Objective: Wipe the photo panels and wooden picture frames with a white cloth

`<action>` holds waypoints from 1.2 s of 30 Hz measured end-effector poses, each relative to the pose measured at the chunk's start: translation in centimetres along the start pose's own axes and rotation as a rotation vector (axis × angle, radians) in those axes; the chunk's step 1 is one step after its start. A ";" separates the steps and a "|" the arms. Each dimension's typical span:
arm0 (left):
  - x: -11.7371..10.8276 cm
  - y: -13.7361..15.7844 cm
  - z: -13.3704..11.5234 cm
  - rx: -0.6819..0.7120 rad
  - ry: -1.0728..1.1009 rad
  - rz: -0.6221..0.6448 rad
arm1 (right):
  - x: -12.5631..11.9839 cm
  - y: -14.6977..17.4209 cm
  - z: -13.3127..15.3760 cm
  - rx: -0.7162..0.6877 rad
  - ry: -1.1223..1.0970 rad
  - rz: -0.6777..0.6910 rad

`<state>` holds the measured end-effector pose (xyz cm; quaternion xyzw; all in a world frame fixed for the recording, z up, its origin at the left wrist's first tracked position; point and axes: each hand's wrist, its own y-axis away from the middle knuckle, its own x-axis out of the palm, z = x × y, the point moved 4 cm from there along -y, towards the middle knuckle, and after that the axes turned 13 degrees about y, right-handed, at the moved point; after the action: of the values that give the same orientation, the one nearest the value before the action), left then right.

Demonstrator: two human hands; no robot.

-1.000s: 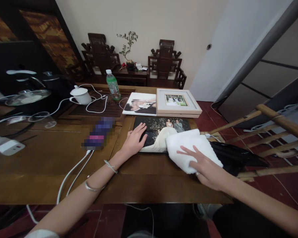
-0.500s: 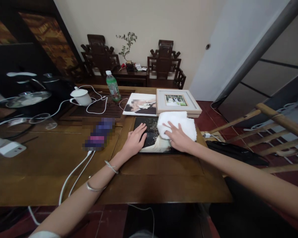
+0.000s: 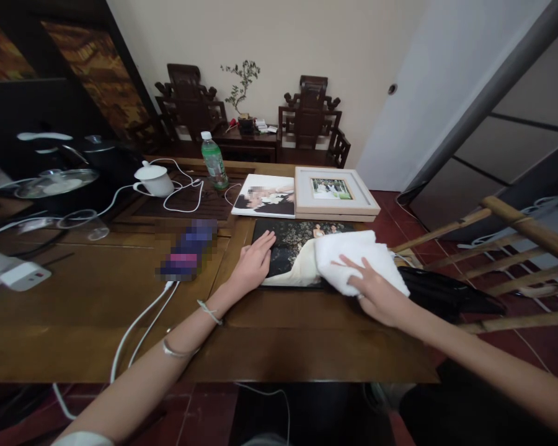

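Note:
A dark wedding photo panel (image 3: 286, 246) lies flat on the wooden table, showing a long white gown and two small figures. My left hand (image 3: 255, 260) rests on its left edge, fingers stretched out and holding nothing. A folded white cloth (image 3: 353, 254) covers the panel's right part and hangs over towards the table's right side. On top of the cloth is my right hand (image 3: 376, 291), its fingers pressing into the fabric and gripping it. The panel's right edge is hidden under the cloth.
Behind the panel lie a white-edged photo print (image 3: 265, 197) and a framed picture (image 3: 335, 192). A green-labelled bottle (image 3: 214, 162), a white lidded cup (image 3: 154, 181), a blurred-out phone (image 3: 188, 251) and cables are leftward. A wooden chair (image 3: 530, 232) stands right.
My right hand has slid the white cloth right and towards me, uncovering the two small figures on the panel. My left hand has stayed in place.

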<state>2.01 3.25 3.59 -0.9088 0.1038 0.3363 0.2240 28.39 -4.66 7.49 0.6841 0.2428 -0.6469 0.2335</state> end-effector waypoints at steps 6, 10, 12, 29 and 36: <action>0.0 0.0 -0.1 0.011 -0.002 -0.005 | 0.1 -3.4 -4.3 0.145 0.107 0.043; 0.2 0.0 0.2 0.018 0.015 -0.027 | -0.4 -7.1 -2.5 0.128 0.196 0.054; 0.2 0.0 0.3 0.025 0.021 -0.032 | -0.7 -9.0 -0.9 0.098 0.209 0.041; 0.0 0.0 0.1 0.007 0.006 0.002 | -0.9 -1.0 5.6 -0.150 -0.072 0.028; 0.0 0.0 -0.1 -0.011 0.021 0.000 | -1.0 -4.3 -0.2 0.044 0.001 -0.003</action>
<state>2.02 3.16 3.67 -0.9136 0.1042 0.3272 0.2178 25.77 -1.24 8.44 0.6890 0.2299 -0.6521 0.2173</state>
